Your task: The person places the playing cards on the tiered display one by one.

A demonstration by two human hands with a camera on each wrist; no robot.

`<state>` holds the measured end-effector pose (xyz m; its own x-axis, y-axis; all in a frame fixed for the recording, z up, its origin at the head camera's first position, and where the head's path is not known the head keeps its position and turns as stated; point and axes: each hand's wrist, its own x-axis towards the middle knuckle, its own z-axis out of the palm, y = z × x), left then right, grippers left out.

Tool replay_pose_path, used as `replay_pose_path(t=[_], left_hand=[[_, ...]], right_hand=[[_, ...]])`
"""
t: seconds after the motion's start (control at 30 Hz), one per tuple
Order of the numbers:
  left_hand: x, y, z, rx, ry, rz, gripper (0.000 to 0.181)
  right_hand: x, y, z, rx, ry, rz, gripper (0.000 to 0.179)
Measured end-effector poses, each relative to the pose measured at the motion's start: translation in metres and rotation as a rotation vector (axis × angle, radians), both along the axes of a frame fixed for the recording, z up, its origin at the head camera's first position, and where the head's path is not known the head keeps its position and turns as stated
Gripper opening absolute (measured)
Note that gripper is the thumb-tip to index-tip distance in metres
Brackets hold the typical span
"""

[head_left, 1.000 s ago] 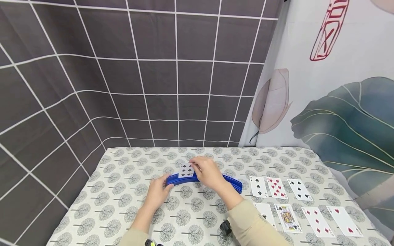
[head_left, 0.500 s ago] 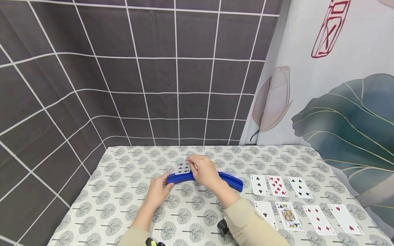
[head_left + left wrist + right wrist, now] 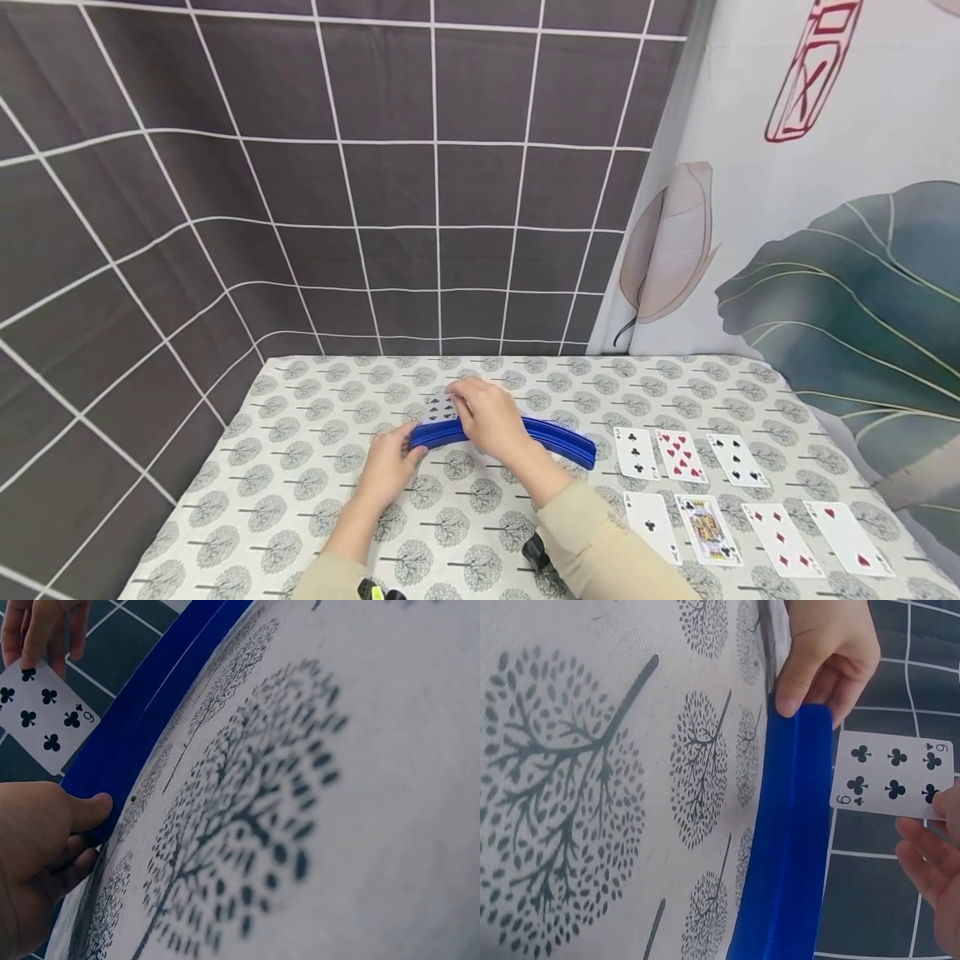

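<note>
My left hand (image 3: 388,467) grips the left end of a curved blue playing-card holder (image 3: 558,440), thumb on its front and fingers behind. My right hand (image 3: 489,419) pinches a six of clubs (image 3: 889,772) by its upper right corner, between thumb and fingertips. The card stands face toward me near the holder's left end, its lower edge right at the holder's top edge in the right wrist view. In the left wrist view the same six of clubs (image 3: 46,718) shows beside the blue holder (image 3: 161,697). My right hand hides the holder's middle in the head view.
Face-up cards lie at the right in two rows. The back row has a three of clubs (image 3: 636,454), a hearts card (image 3: 681,457) and a spades card (image 3: 737,461). In front are a clubs card (image 3: 651,528), king of clubs (image 3: 707,531), five of diamonds (image 3: 782,540) and two of hearts (image 3: 848,538).
The right hand has moved the six of clubs slightly left and away from me, from in front of the holder to its back edge. The left hand keeps its grip on the holder's end.
</note>
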<state>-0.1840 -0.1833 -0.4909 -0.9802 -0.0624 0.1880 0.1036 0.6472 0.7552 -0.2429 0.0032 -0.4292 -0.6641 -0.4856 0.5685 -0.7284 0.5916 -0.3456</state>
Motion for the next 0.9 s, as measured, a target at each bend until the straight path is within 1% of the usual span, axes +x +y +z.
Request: replay_pose_path(t=[0.07,0.2,0.37,0.6,0.8,0.9], left_hand=[[0.0000,-0.0003,-0.0008,-0.001,-0.001,0.000,0.049],[0.0006,-0.0010,-0.0018,-0.011,0.018,-0.005,0.050],[-0.0004,-0.0015,-0.0041,-0.018,0.039,-0.011,0.048],[-0.0017,-0.0021,-0.0037,-0.017,0.023,0.005,0.050],[-0.0005,-0.0017,-0.0031,-0.019,0.030,-0.008,0.050],[-0.0006,-0.0012,-0.0026,-0.023,0.033,-0.010,0.049]], right_hand=[[-0.0003,-0.0010,-0.0008,0.009,0.009,-0.004,0.015],[-0.0002,-0.0023,-0.0006,0.020,0.025,-0.003,0.014],[-0.0008,-0.0034,0.0001,0.005,0.034,0.008,0.014],[-0.0037,-0.0057,-0.0023,0.015,0.038,0.028,0.015],[-0.0037,-0.0072,-0.0048,0.005,0.072,0.060,0.014],[-0.0043,-0.0074,-0.0058,0.021,0.091,0.068,0.014]])
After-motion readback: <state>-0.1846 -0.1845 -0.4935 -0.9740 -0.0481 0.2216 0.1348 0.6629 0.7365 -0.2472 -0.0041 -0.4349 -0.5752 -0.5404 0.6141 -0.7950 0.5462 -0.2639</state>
